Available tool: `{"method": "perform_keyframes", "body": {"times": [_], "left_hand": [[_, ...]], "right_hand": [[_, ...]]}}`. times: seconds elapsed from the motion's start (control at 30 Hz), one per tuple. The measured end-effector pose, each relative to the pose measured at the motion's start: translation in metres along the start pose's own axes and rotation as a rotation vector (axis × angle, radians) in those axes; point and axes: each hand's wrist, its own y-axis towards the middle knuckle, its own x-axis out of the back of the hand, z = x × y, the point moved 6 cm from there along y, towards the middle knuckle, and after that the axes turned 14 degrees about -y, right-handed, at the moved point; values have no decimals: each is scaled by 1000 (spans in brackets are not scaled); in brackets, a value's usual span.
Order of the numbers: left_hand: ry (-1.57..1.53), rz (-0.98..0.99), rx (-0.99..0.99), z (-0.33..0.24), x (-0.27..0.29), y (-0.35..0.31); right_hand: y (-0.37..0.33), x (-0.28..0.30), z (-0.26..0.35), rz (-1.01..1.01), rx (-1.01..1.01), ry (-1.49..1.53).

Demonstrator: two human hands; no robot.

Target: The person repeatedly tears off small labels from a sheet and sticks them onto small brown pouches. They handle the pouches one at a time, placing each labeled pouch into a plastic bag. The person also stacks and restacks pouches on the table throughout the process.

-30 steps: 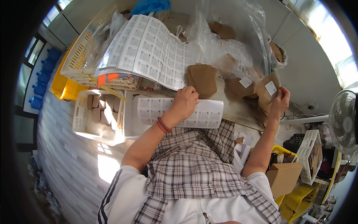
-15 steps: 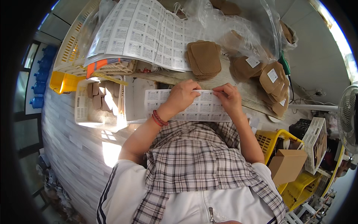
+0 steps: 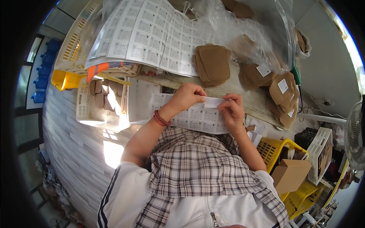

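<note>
A white sheet of printed labels [image 3: 190, 118] lies over my lap at the table's near edge. My left hand [image 3: 188, 97] pinches its top edge near the middle, a red beaded bracelet on that wrist. Beside it, my right hand [image 3: 233, 112] has thumb and fingers closed on the sheet's upper right part. Between the hands, the top edge shows a plain white strip [image 3: 213, 102], apparently folded over. Just beyond them stands a stack of brown textured pads [image 3: 213, 64]. Large label sheets [image 3: 146, 36] spread across the table at the back left.
A pale crate [image 3: 84, 108] with brown pieces stands at the left. Brown pads with white labels [image 3: 283, 86] lie at the table's right, by clear plastic bags [image 3: 258, 41]. At the lower right are a yellow basket [image 3: 270, 146], a cardboard box [image 3: 291, 175] and a fan [image 3: 354, 135].
The sheet's top edge between my hands now shows plain white instead of print. My right hand has moved down a little, and the sheet tilts down at its right.
</note>
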Motion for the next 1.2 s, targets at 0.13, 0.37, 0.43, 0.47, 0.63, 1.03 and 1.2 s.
{"method": "perform_keyframes", "body": {"times": [0.13,0.37,0.43,0.47,0.63,1.03,1.2], "left_hand": [[159,-46,-28,-22,0,-1],[596,-179,-625,-63,-16,1],[611,-149,-623,-57,-17,11],[620,-134,-619,-55,-17,15],[624,-97,-593,-49,-17,24],[590,-116,-616,-48,-15,25],[569,-108,-603,-48,-14,25]], "right_hand": [[14,3,-20,-45,-257,585],[119,-2,-69,68,-429,413],[140,-15,-77,123,-435,380],[145,-23,-83,129,-472,346],[153,-41,-102,170,-493,281],[154,-44,-107,181,-509,230],[152,-46,-114,162,-467,141]]}}
